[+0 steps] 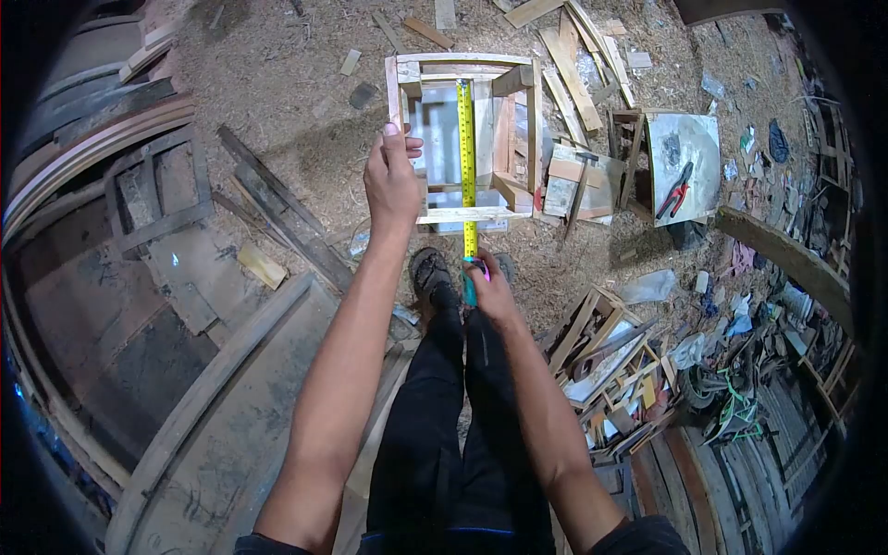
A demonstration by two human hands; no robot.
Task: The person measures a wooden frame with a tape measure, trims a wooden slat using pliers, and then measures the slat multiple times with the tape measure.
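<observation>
A wooden frame (462,215) with a pale panel inside stands in front of me at the top middle. My left hand (392,180) grips the frame's left side, thumb up and fingers curled over the wood. In my right hand (493,289) is a tape measure (471,282) with a teal case, held just below the frame's near edge. Its yellow blade reaches out lengthwise across the frame, over the near rail and close to the far rail. The right fingers are wrapped around the case and partly hide it.
To the right, a hammer (579,185) lies on a board, and red-handled pliers (678,192) rest on a white-topped stool (694,148). A crate of wood scraps (615,370) stands lower right. Loose planks (573,79) lie on the shavings-covered ground; long timbers (213,398) are at the left.
</observation>
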